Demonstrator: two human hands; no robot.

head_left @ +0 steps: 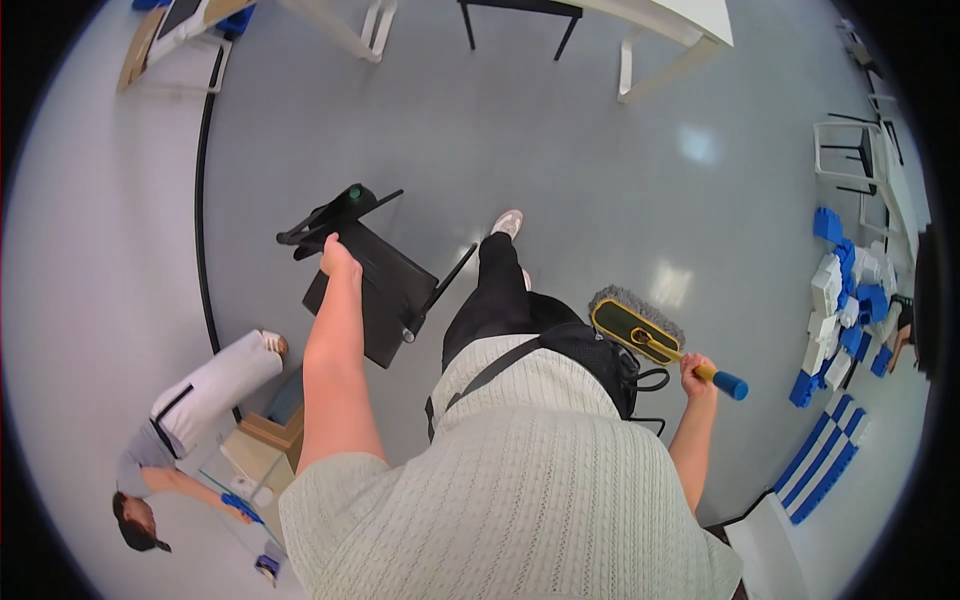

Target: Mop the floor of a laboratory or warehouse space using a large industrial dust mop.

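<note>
Smooth grey floor point(590, 150) is spread across the room, and a white worktop point(690, 18) is positioned at 1 o'clock. Directions are taken from the centre of the view.

A black chair-like object point(385, 285) is located at 9 o'clock. Its upper edge is gripped by the left hand point(340, 258), with the fingers closed at the rim; whether the object is supported by the floor cannot be determined.

A mop point(637, 334) with a grey fringed head is located at 3 o'clock. Its yellow handle point(668, 350) is enclosed by the right hand point(697, 374), between 3 and 4 o'clock, with the fingers wrapped just beside the blue end grip point(730, 385). Contact between the mop head and the floor cannot be confirmed.

Blue and white blocks point(850, 300) are heaped farther out at 3 o'clock. At 8 o'clock, a glass-sided case point(232, 462) is reached toward by a co-worker point(215, 390), by whom a blue item point(241, 506) is held.
</note>
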